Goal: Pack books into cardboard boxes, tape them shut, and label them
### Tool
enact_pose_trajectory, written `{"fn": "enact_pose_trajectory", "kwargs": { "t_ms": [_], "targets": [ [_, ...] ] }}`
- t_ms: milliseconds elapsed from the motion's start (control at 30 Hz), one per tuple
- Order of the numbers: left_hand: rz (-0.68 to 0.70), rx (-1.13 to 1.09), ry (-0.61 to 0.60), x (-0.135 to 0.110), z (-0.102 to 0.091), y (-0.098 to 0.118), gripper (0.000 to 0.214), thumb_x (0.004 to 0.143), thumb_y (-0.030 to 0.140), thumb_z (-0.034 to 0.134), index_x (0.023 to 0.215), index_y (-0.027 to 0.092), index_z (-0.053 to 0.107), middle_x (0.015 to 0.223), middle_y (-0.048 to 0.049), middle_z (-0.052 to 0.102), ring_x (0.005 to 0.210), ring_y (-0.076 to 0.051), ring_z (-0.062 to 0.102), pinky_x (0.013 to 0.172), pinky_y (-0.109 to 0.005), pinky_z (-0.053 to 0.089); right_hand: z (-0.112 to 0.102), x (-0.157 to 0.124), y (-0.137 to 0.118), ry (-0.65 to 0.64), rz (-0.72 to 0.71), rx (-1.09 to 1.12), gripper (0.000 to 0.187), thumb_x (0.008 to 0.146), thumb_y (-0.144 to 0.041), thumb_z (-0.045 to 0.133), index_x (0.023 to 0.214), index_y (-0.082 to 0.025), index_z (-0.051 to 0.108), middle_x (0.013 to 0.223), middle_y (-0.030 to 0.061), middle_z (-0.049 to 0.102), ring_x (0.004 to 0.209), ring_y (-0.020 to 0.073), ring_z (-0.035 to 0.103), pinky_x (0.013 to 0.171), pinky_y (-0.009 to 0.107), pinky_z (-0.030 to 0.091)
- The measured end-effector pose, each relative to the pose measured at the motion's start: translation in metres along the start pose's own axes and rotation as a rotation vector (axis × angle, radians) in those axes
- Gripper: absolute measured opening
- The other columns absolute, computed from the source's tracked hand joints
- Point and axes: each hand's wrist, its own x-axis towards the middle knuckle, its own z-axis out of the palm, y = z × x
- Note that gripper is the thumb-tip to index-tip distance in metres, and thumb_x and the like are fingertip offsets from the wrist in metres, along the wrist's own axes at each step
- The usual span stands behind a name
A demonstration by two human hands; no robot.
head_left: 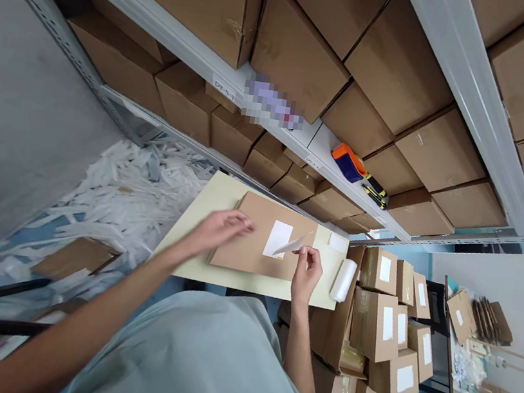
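A flat brown cardboard box (245, 246) lies on a cream-coloured table board in front of me. On its top is a white label (280, 237). My right hand (307, 271) is closed in a pinch on a thin, pale label (290, 246), which is tilted and partly overlaps the white label from my view. My left hand (226, 227) is over the left part of the box, slightly blurred, with its fingers stretched out and nothing visible in them. Whether it touches the box I cannot tell.
On the cream table board (194, 226), a white roll (344, 279) lies at the right end. Shelves of brown boxes stand ahead, with an orange-and-blue tape dispenser (348, 163) and a yellow-and-black cutter (375, 196). Labelled boxes (379, 317) are stacked rightward; paper scraps (145, 193) cover the left floor.
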Motion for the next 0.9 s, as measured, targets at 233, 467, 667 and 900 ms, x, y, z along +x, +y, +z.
{"fn": "enact_pose_trajectory", "kwargs": {
  "t_ms": [233, 467, 667, 900],
  "targets": [
    [-0.111, -0.227, -0.066, -0.042, 0.029, 0.0, 0.06, 0.076, 0.078, 0.089, 0.088, 0.022, 0.072, 0.088, -0.0082, 0.08, 0.086, -0.026, 0.08, 0.089, -0.043, 0.071, 0.021, -0.003, -0.006, -0.422, -0.68, -0.461, 0.025, 0.118, -0.035, 0.055, 0.11, -0.028, 0.078, 0.101, 0.0083, 0.081, 0.095, 0.0219, 0.075, 0.094, 0.038, 0.054],
    [-0.122, -0.285, 0.08, -0.047, 0.015, -0.005, 0.067, 0.072, 0.08, 0.091, 0.093, 0.022, 0.064, 0.095, -0.0079, 0.082, 0.088, -0.029, 0.082, 0.086, -0.046, 0.072, 0.023, -0.021, -0.01, -0.475, -0.636, -0.346, 0.025, 0.116, -0.036, 0.061, 0.109, -0.029, 0.084, 0.1, 0.0064, 0.083, 0.089, 0.0201, 0.076, 0.089, 0.037, 0.054],
    [-0.138, -0.297, 0.083, -0.054, 0.003, -0.003, 0.071, 0.071, 0.08, 0.093, 0.097, 0.02, 0.065, 0.105, -0.0106, 0.084, 0.095, -0.033, 0.084, 0.093, -0.051, 0.072, 0.021, -0.023, -0.017, -0.29, 0.06, 0.083, 0.038, 0.099, -0.059, 0.077, 0.098, -0.022, 0.086, 0.092, 0.0062, 0.079, 0.074, 0.0193, 0.067, 0.071, 0.035, 0.057],
    [-0.116, -0.246, 0.022, -0.066, 0.009, 0.0, 0.069, 0.071, 0.08, 0.092, 0.097, 0.02, 0.071, 0.101, -0.0111, 0.084, 0.101, -0.034, 0.082, 0.091, -0.05, 0.072, 0.039, -0.01, -0.014, -0.244, 0.361, 0.314, 0.044, 0.081, -0.061, 0.087, 0.09, -0.018, 0.084, 0.086, 0.0055, 0.078, 0.063, 0.0137, 0.055, 0.064, 0.031, 0.053]
  ]
}}
